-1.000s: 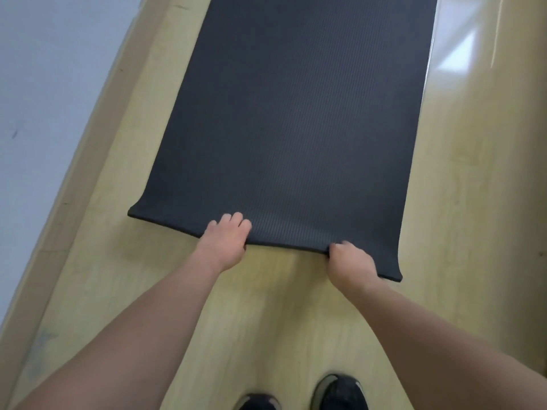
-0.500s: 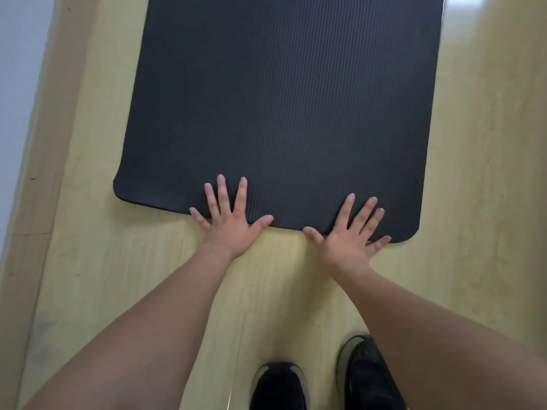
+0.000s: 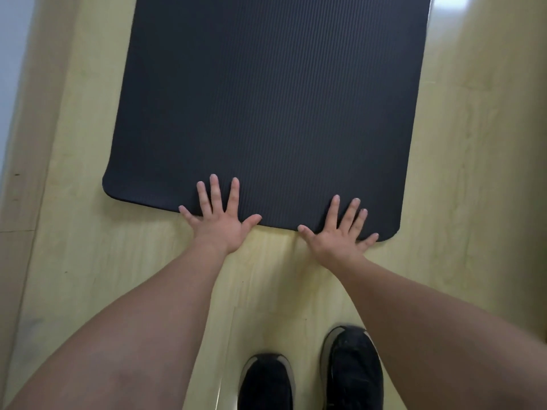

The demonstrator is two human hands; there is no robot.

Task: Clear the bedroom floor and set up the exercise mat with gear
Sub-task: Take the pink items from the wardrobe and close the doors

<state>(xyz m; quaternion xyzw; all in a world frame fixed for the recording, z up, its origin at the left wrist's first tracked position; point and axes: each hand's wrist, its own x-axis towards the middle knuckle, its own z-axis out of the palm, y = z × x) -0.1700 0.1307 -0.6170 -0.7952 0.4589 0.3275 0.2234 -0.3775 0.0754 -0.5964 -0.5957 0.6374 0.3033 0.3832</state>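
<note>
The black mat lies flat on the wood floor. Your left hand and right hand both press flat on its near edge, fingers spread wide. Your shoes stand just behind.

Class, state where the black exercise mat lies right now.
In the head view, the exercise mat lies flat on the wooden floor, its near edge under both spread hands, ahead of the black shoes.
</note>
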